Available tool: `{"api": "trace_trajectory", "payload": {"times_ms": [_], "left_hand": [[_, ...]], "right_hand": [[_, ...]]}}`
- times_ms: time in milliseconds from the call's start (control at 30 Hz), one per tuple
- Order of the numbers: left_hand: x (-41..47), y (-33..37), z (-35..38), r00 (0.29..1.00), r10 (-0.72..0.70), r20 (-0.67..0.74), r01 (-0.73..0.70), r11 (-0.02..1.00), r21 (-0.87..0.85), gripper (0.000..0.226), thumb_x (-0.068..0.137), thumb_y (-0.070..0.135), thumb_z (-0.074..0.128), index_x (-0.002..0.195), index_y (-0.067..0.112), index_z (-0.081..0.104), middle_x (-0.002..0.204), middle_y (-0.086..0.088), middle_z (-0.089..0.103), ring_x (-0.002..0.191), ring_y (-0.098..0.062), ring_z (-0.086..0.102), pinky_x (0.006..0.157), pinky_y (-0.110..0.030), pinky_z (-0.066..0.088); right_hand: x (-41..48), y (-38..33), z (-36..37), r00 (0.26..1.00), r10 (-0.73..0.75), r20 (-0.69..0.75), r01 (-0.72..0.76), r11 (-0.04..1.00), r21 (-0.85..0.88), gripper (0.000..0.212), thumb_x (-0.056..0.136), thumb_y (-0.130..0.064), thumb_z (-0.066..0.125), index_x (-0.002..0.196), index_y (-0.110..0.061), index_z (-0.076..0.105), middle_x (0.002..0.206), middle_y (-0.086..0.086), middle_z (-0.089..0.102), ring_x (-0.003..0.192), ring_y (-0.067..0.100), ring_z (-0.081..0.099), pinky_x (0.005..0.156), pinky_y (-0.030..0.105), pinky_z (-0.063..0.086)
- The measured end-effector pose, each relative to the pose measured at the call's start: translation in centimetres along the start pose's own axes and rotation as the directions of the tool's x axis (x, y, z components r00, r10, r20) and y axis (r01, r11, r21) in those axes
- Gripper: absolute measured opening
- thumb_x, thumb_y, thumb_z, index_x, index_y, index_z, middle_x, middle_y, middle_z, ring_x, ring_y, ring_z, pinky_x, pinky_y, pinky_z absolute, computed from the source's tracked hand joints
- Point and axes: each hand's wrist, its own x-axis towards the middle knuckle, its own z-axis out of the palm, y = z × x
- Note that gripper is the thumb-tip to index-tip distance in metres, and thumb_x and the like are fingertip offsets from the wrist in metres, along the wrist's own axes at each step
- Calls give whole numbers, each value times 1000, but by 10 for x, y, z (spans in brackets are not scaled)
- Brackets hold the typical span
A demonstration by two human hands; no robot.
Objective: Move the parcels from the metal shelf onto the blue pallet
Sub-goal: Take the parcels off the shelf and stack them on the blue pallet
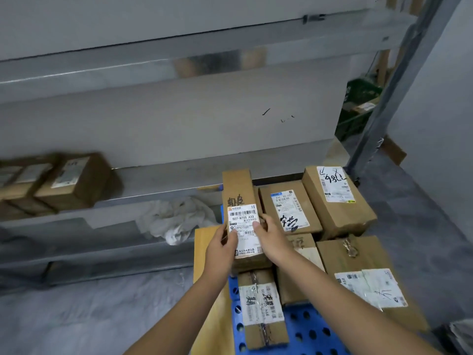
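Both hands [245, 242] grip a long parcel [242, 213] over the blue pallet [309, 329].

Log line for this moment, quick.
phase: placing | held: long parcel in left hand and right hand | over: blue pallet | remaining: parcels on metal shelf

Parcel storeroom or warehouse, grey metal shelf [163, 180] along the wall, labelled cardboard parcels [286, 210] crowded on a blue pallet [309, 331] just right of the shelf, bare concrete floor [84, 316] below the shelf
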Motion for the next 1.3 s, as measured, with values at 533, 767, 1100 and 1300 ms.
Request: {"api": "trace_trajectory", "payload": {"times_ms": [533,767,1100,1300], "left_hand": [[-45,50,-51,983,145,-111,-109,952,285,43,101,32,46,138,12,51,137,-4,56,127,-17,51,103,-28,39],[-68,70,-184,935,309,-174,-167,817,553,45,100,31,49,139,7,47,141,-9,51,129,-21,47,101,-22,31],[-111,33,-433,895,405,-186,-99,587,803,50,100,34,44,144,12,38,145,-3,43,135,-18,37,112,-33,31],[-120,-1,-575,883,378,-278,-5,600,800,49,99,36,45,142,14,39,143,0,42,132,-16,40,107,-36,38]], "right_hand": [[-32,-73,-9,892,-441,98,443,808,-388,41,99,-25,45,139,-17,46,138,3,47,131,20,39,106,31,33],[-67,-147,74,779,-516,356,627,653,-425,44,96,-23,54,138,-12,47,134,5,51,126,19,48,104,27,34],[-116,-249,281,689,-552,470,718,433,-545,51,99,-35,46,144,-12,42,146,7,46,135,24,40,108,31,31],[-142,-292,417,656,-523,544,752,397,-526,57,98,-40,46,145,-9,38,147,9,44,135,23,40,110,33,32]]}}
